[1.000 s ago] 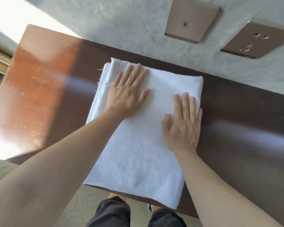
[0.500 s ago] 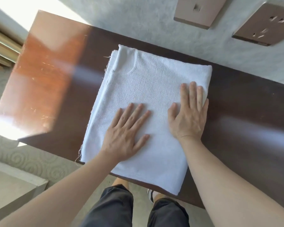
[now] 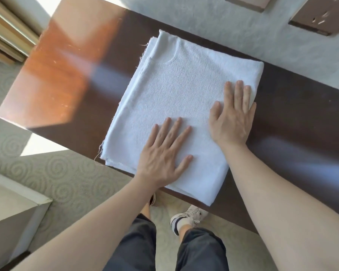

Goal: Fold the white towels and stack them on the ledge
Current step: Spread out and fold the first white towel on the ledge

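Note:
A folded white towel (image 3: 176,90) lies flat on the dark wooden ledge (image 3: 294,122), its near edge hanging slightly over the front rim. My left hand (image 3: 162,155) presses flat on the towel's near part, fingers straight and spread. My right hand (image 3: 233,116) lies flat on the towel's right side, its little finger at the right fold. Frayed threads show along the towel's left edge.
The ledge runs along a pale textured wall with two brown socket plates (image 3: 319,14) at the top right. Sunlight falls on the ledge's left end (image 3: 53,79). Patterned carpet (image 3: 67,178), a light box corner (image 3: 14,208) and my legs and shoe (image 3: 186,218) lie below.
My left hand has slid from the towel's far left part down toward the near edge. My right hand has stayed flat on the right side. The camera has tilted downward.

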`<state>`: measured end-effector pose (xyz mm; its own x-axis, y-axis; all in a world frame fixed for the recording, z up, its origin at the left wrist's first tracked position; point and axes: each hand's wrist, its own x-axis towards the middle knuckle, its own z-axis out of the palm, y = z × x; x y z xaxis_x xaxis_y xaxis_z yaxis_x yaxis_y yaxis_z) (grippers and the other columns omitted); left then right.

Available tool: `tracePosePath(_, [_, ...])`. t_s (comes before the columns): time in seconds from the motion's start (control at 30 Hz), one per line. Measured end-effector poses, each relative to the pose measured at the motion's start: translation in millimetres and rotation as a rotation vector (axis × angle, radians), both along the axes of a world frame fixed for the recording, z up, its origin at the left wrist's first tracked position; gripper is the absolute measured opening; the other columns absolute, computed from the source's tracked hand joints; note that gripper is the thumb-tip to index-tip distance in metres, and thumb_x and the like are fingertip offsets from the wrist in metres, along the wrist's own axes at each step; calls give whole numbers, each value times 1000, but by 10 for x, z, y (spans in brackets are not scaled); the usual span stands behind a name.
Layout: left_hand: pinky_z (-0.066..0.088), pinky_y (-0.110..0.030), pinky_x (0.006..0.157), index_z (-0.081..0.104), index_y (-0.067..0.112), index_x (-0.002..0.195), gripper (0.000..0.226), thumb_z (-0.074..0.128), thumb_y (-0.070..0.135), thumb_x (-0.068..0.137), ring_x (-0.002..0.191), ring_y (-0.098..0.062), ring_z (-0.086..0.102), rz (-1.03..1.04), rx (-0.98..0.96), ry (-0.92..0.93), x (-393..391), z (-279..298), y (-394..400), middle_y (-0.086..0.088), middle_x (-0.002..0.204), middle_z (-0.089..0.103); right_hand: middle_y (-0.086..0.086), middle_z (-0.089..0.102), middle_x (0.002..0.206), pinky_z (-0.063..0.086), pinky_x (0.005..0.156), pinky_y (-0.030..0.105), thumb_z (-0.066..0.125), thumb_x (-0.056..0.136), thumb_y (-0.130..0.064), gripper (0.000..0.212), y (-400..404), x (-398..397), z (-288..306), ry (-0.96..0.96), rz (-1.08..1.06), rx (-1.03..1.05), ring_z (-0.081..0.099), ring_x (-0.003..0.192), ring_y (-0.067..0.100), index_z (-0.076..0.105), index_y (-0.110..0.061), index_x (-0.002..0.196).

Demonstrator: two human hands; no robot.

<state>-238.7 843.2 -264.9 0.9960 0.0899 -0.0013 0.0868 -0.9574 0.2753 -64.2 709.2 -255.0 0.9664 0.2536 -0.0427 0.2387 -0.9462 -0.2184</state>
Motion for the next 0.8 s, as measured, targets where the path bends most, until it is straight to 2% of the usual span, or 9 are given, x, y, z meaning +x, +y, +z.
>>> tracePosePath(0.2, [13,-52,125,26,31,160,69,34,63,100,157,-24,8,28,30,54,-138,49,389,2,169,20,0,4,169,13,123,54,25,101,-44,63,-97,-202,5,12,-86,41,-3,155,20,14,-25,160])
tracePosePath(0.3, [3,-55,125,15,38,161,69,20,68,100,158,-21,-5,191,-42,152,12,137,288,8,170,8,0,2,169,11,123,54,27,102,-43,63,-129,-286,20,36,-108,37,-5,155,18,13,-25,161])
tracePosePath(0.4, [-12,-67,118,2,43,160,71,1,74,96,155,-34,-18,323,-81,241,244,186,2,1,171,-5,4,8,169,8,122,58,34,102,-39,64,-98,-292,44,18,-116,0,1,155,23,18,-17,160])
tracePosePath(0.47, [-13,-73,113,-3,45,159,71,0,75,95,152,-41,-22,336,-25,268,351,168,-109,-3,171,-10,9,12,168,4,121,59,37,100,-34,66,-88,-233,56,-31,-64,-46,4,155,27,20,-9,159])
tracePosePath(0.57, [-12,-76,112,-4,43,160,75,10,77,95,152,-44,-21,285,39,249,394,122,-71,-1,171,-10,8,12,168,0,123,57,36,99,-29,64,-99,-51,74,-73,177,-95,5,155,28,22,-10,158])
tracePosePath(0.67, [-11,-76,112,-1,43,160,78,18,79,94,152,-45,-16,158,59,207,480,103,124,0,171,-5,8,13,168,5,122,59,35,102,-31,60,-114,97,74,-68,355,-116,10,155,28,25,-15,158])
tracePosePath(0.73, [-7,-77,112,0,43,161,80,20,80,93,153,-46,-11,55,83,186,599,93,327,0,171,-1,7,14,168,7,120,62,33,102,-37,59,-134,120,69,-38,315,-126,14,154,28,24,-20,159])
tracePosePath(0.8, [-2,-78,112,0,44,160,80,19,80,93,154,-46,-5,-70,108,171,748,92,571,1,171,3,8,20,166,17,117,59,33,102,-46,60,-167,79,78,-29,206,-137,27,147,31,26,-25,158])
